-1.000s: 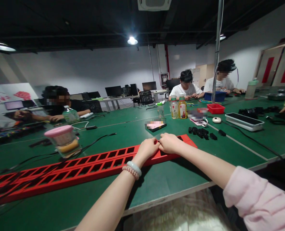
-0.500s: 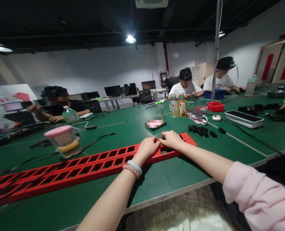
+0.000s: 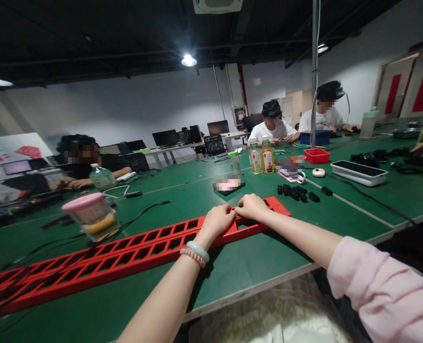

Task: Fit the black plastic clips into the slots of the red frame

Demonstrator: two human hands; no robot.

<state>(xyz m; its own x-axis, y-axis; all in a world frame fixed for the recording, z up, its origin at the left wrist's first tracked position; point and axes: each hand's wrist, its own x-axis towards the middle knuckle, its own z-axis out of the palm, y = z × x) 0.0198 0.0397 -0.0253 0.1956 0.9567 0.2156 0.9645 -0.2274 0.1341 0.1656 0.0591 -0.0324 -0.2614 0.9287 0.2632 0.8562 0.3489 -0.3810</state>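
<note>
A long red slotted rack [image 3: 125, 252] lies across the green table [image 3: 268, 267], running from the far left to just right of centre. Both of my hands rest on its right end, side by side and touching. My left hand [image 3: 216, 221], with two bracelets on the wrist, has its fingers curled down onto the rack. My right hand [image 3: 251, 207], below a pink sleeve, is also curled, fingertips pressed at the rack. What the fingers pinch is hidden. Several small black parts [image 3: 296, 193] lie just beyond the rack's right end.
A clear jar with a pink lid [image 3: 92, 216] stands behind the rack at left, with black cables near it. Two drink bottles [image 3: 262, 157], a red tray [image 3: 317, 155] and a white flat device [image 3: 358, 172] sit further back. Three people sit at the table's far sides.
My hands stay together on the rack's right end, barely shifting. The view has drifted slightly, so everything sits a little left and higher.
</note>
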